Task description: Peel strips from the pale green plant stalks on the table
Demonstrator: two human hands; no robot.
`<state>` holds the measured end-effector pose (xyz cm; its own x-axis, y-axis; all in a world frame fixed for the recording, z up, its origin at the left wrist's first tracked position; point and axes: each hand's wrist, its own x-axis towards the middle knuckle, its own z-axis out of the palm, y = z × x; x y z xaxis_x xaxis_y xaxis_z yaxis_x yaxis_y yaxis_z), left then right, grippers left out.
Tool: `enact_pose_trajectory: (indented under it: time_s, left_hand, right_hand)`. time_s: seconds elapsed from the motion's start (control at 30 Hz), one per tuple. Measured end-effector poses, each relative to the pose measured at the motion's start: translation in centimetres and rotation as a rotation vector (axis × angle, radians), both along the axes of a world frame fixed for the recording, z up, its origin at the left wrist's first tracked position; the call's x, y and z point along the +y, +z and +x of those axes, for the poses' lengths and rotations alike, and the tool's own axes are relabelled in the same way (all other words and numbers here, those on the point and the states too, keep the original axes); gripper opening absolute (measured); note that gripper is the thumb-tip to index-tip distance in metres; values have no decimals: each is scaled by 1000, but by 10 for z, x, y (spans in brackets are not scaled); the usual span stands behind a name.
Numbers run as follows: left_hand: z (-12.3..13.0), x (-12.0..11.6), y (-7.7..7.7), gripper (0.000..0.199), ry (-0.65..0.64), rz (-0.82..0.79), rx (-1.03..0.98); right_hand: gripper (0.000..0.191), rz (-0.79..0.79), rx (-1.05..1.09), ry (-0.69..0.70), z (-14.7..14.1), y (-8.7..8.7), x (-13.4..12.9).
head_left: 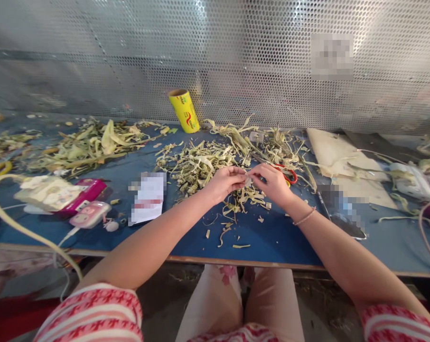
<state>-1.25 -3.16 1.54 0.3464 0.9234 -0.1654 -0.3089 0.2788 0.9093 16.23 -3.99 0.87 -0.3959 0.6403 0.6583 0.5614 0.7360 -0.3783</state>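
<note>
My left hand (225, 183) and my right hand (272, 184) meet over the middle of the table, fingertips pinched close together. Between them is a small pale piece (248, 180), too small to make out clearly. Just beyond and left of my hands lies a heap of braided, dried pale-green plant strips (197, 164). Loose stalks and husk-like strips (239, 137) are piled behind. Scissors with red-orange handles (291, 176) lie partly hidden behind my right hand. Short cut scraps (224, 235) are scattered on the blue tabletop (193, 244) nearer to me.
A yellow cardboard tube (185, 111) stands against the perforated metal panel (236, 57). To the left are a leaf pile (90, 145), a pink device (90, 213) with cables, and a white paper (149, 197). A dark phone (341, 211) and beige board (343, 156) lie right.
</note>
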Motion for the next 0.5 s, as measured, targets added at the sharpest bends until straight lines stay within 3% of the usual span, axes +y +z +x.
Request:
enact_pose_trajectory:
  time_s: [0.23,0.37,0.43,0.5]
  left_hand:
    - [1,-2,3,10,-13,100,110]
    - [-1,-1,8,10,86,150,93]
    - [-3,-1,11,12,120,155,63]
    - [-4,-1,12,12,131,155,53]
  right_hand:
    - [13,-95,21,-161,3,5,3]
    - [22,-127,-322,-484,25,7,11]
    - [33,-286,-519,-662,35,5,15]
    - [40,-423,-639,-734,42,5,19]
